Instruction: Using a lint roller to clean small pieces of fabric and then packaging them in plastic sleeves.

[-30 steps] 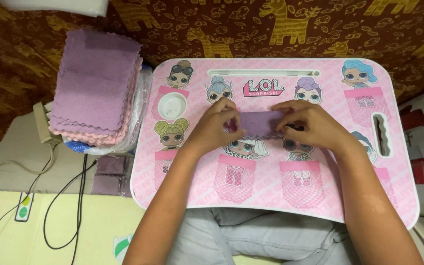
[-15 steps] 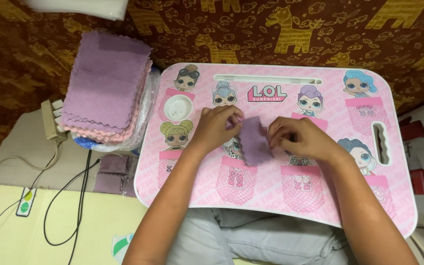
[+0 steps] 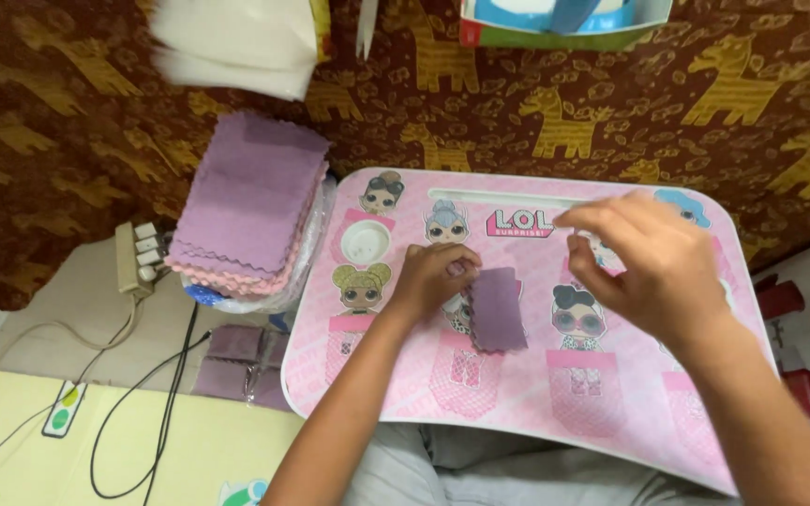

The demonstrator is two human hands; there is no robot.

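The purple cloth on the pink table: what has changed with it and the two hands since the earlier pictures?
The right hand let go of the small purple cloth and lifted away to the right, fingers spread above the pink lap table. The cloth, earlier held flat between both hands, now lies folded into a narrow upright strip, with the left hand touching its left edge. The stack of purple cloths beside the table is unchanged.

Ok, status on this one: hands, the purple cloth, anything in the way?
Left hand on the folded purple cloth, pinning its edge to the pink lap table. Right hand lifted above the table, empty, fingers curled. Nothing else lies beside the cloth.
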